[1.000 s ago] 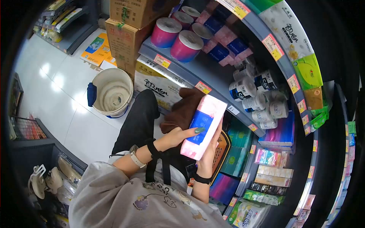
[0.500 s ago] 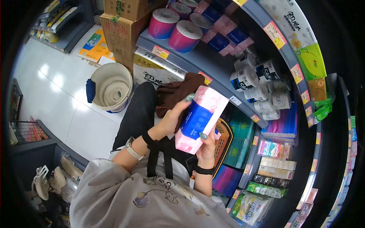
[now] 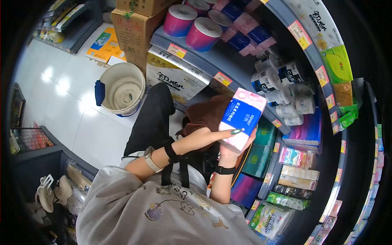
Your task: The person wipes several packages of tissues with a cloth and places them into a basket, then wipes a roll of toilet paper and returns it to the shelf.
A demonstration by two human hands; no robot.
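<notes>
A pink and white tissue pack (image 3: pixel 241 118) with a blue band is held up in front of the shelf, tilted. My right hand (image 3: pixel 233 152) is closed around its lower end, supporting it from beneath and along the right side. Across the lower left of the pack lies my left hand (image 3: pixel 208 138), its green-nailed thumb on the blue band and its other fingers mostly hidden. A brown cloth (image 3: pixel 204 114) hangs in folds behind my left hand, by my knee; whether that hand touches it cannot be made out.
Pink and blue tissue rolls (image 3: pixel 204 34) and similar packs (image 3: pixel 249 34) stand on the grey shelf (image 3: pixel 208 63). White wrapped rolls (image 3: pixel 267 81) are farther right. A white bucket (image 3: pixel 121 87) is on the floor, beside cardboard boxes (image 3: pixel 132 38). A rack (image 3: pixel 53 163) edges the left.
The tissue pack has moved right and been turned, showing a different printed side. My left hand has shifted from its upper left side to its lower part. The brown cloth sits lower.
</notes>
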